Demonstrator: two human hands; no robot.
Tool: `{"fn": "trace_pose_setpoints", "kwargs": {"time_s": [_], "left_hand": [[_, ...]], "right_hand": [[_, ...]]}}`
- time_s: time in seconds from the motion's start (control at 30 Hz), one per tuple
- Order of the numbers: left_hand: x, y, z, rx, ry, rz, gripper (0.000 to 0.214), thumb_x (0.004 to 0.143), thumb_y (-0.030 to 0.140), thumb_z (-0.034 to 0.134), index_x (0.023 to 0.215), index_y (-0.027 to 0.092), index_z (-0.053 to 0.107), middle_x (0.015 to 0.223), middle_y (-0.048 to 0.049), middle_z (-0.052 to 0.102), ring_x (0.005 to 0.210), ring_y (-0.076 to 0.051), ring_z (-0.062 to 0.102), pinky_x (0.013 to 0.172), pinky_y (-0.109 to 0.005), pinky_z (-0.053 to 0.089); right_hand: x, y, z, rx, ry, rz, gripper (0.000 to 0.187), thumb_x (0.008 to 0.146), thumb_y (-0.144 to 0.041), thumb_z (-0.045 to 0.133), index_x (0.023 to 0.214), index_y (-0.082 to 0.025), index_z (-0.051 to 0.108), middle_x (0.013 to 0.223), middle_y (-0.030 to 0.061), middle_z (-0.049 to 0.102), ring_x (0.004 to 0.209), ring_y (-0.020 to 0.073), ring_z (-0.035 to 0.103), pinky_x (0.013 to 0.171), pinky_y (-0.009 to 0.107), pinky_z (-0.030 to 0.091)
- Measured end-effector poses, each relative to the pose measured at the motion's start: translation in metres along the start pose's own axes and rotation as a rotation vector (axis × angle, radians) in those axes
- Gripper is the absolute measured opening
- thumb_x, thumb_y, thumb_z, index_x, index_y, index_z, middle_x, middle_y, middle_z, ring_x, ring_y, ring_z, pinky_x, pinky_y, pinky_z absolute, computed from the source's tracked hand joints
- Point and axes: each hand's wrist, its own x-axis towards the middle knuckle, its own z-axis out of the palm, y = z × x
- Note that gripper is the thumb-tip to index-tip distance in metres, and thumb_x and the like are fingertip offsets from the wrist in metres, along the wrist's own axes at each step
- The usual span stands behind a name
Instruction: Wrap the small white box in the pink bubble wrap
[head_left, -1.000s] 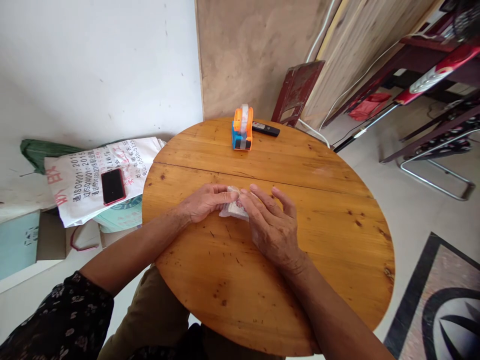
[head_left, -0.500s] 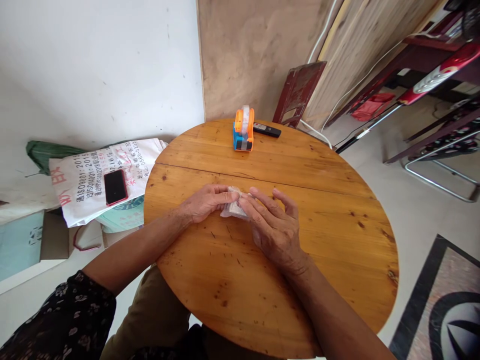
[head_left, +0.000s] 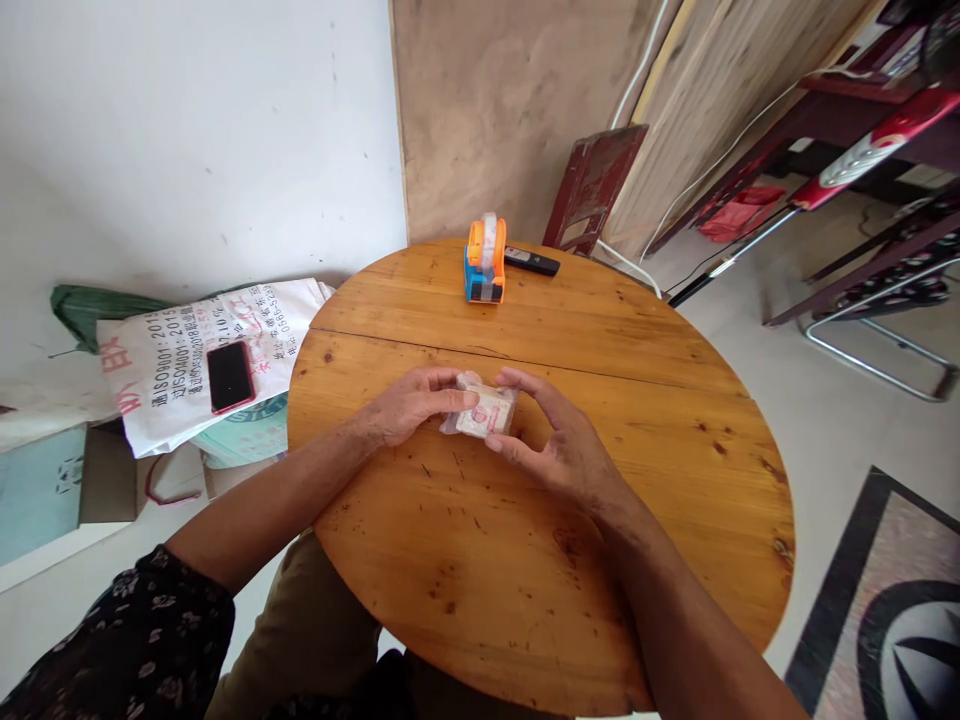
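Observation:
A small white packet in clear plastic wrap, with red print on its face point(head_left: 491, 412), lies between my hands over the middle of the round wooden table point(head_left: 525, 620). My left hand point(head_left: 416, 402) pinches its left end, thumb on top and fingers behind. My right hand point(head_left: 566, 435) is curved about the right end, the thumb at the near edge and the index finger at the far corner. The other right fingers are mostly hidden under the hand. What is inside the wrap cannot be made out.
Near the far table edge stands an orange and blue tape dispenser point(head_left: 485, 265), with a black remote-like object point(head_left: 531, 261) beside it. A phone point(head_left: 231, 376) rests on a white printed sack point(head_left: 150, 375) at the left. Behind the table is a dark red chair point(head_left: 596, 185).
My right hand has turned and opened its grip, moving from covering the packet to its right edges. The packet's printed face now shows. My left hand stays nearly in place.

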Motion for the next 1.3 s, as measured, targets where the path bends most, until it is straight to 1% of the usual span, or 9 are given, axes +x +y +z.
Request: {"fn": "trace_pose_setpoints", "kwargs": {"time_s": [0.17, 0.3, 0.4, 0.6, 0.73, 0.87, 0.97, 1.13, 1.3], "left_hand": [[0.0, -0.001, -0.001, 0.015, -0.003, 0.014, 0.039, 0.075, 0.043, 0.08, 0.1, 0.014, 0.071, 0.091, -0.0061, 0.07, 0.075, -0.013, 0.06, 0.067, -0.024, 0.042], [0.0, -0.001, -0.001, 0.031, -0.011, 0.032, 0.039, 0.075, 0.043, 0.08, 0.101, 0.014, 0.071, 0.095, -0.007, 0.07, 0.081, -0.014, 0.062, 0.074, -0.026, 0.045], [-0.001, 0.002, 0.001, 0.068, 0.001, 0.019, 0.041, 0.073, 0.043, 0.08, 0.099, 0.014, 0.07, 0.091, -0.0061, 0.07, 0.076, -0.013, 0.06, 0.07, -0.025, 0.043], [-0.005, 0.006, 0.001, 0.335, 0.006, -0.019, 0.033, 0.085, 0.045, 0.066, 0.097, 0.015, 0.071, 0.083, -0.0027, 0.067, 0.071, -0.012, 0.055, 0.064, -0.024, 0.039], [-0.005, 0.002, -0.004, 0.468, 0.088, 0.016, 0.039, 0.081, 0.04, 0.07, 0.112, 0.017, 0.069, 0.096, -0.0047, 0.069, 0.083, -0.016, 0.06, 0.071, -0.026, 0.043], [-0.004, 0.001, -0.003, 0.583, 0.136, 0.103, 0.046, 0.08, 0.034, 0.069, 0.122, 0.017, 0.066, 0.093, -0.0049, 0.067, 0.08, -0.016, 0.059, 0.072, -0.027, 0.045], [-0.004, 0.003, 0.001, 0.674, 0.171, 0.226, 0.04, 0.08, 0.031, 0.07, 0.118, 0.019, 0.069, 0.106, -0.0076, 0.066, 0.09, -0.018, 0.06, 0.079, -0.029, 0.048], [-0.002, 0.002, 0.004, 0.794, 0.1, 0.413, 0.028, 0.083, 0.022, 0.065, 0.109, 0.02, 0.073, 0.122, -0.0103, 0.064, 0.116, -0.024, 0.057, 0.103, -0.04, 0.044], [-0.002, -0.001, 0.002, 0.907, 0.096, 0.485, 0.022, 0.086, 0.025, 0.062, 0.103, 0.02, 0.075, 0.122, -0.0122, 0.062, 0.12, -0.027, 0.056, 0.106, -0.045, 0.042]], "right_hand": [[0.001, -0.002, 0.006, -0.038, 0.06, -0.106, 0.045, 0.087, -0.04, 0.07, 0.129, -0.027, 0.058, 0.123, 0.0088, 0.07, 0.111, 0.0287, 0.067, 0.097, 0.046, 0.052], [0.001, 0.0, 0.007, -0.069, 0.074, -0.161, 0.043, 0.088, -0.04, 0.069, 0.128, -0.026, 0.059, 0.12, 0.0097, 0.071, 0.107, 0.0288, 0.068, 0.093, 0.046, 0.054], [0.001, 0.001, 0.007, -0.078, 0.076, -0.161, 0.044, 0.087, -0.04, 0.069, 0.127, -0.024, 0.06, 0.12, 0.0106, 0.071, 0.107, 0.0291, 0.068, 0.092, 0.046, 0.054], [0.001, 0.004, 0.006, 0.015, 0.027, -0.039, 0.045, 0.08, -0.036, 0.075, 0.123, -0.024, 0.066, 0.113, 0.0076, 0.074, 0.102, 0.027, 0.071, 0.091, 0.042, 0.056], [0.003, 0.01, 0.008, 0.096, -0.022, 0.091, 0.045, 0.075, -0.035, 0.077, 0.117, -0.023, 0.07, 0.111, 0.0068, 0.076, 0.098, 0.0269, 0.072, 0.085, 0.039, 0.059], [0.006, 0.014, 0.008, 0.146, -0.068, 0.166, 0.043, 0.073, -0.035, 0.076, 0.114, -0.022, 0.073, 0.107, 0.0062, 0.077, 0.093, 0.0268, 0.073, 0.079, 0.038, 0.06], [0.008, 0.013, 0.006, 0.21, -0.103, 0.2, 0.043, 0.075, -0.037, 0.075, 0.114, -0.021, 0.073, 0.104, 0.0055, 0.078, 0.091, 0.0264, 0.074, 0.079, 0.038, 0.06], [0.008, 0.013, 0.005, 0.287, -0.144, 0.202, 0.043, 0.078, -0.039, 0.073, 0.117, -0.022, 0.072, 0.103, 0.004, 0.078, 0.088, 0.0246, 0.073, 0.077, 0.036, 0.06], [0.007, 0.02, 0.008, 0.249, -0.137, 0.18, 0.042, 0.079, -0.038, 0.073, 0.117, -0.024, 0.071, 0.106, 0.0045, 0.077, 0.09, 0.0242, 0.073, 0.079, 0.036, 0.059]]}}
